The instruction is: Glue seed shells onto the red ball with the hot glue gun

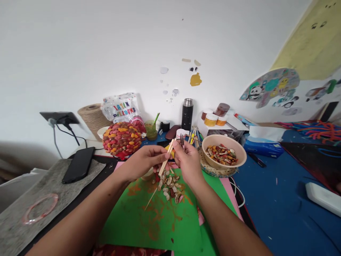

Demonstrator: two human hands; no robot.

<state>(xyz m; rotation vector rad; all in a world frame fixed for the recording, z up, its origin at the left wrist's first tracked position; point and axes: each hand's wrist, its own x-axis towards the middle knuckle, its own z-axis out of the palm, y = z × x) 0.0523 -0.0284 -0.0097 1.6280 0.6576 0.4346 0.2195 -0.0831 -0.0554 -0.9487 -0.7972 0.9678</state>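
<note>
Several thin wooden sticks (165, 163) are pinched between the thumb and fingers of my left hand (150, 160). Beside it, my right hand (188, 160) is closed around a dark, pointed metal tool (182, 140), its tip upward; its kind is partly hidden by the fingers. The right thumb and forefinger are at the sticks' upper ends. Below both hands, a pile of peanut shells (170, 185) lies on a green sheet (128, 224) smeared with orange-brown paint. A thin pointed stick (151, 199) slants down over the sheet near the shells.
A ball covered in red and orange painted shells (122, 138) stands at the left. At the right, a beige bowl (241, 156) holds painted shells. Behind are a black flask (187, 115), paint jars (211, 120) and a twine spool (92, 121). A phone (78, 165) lies left.
</note>
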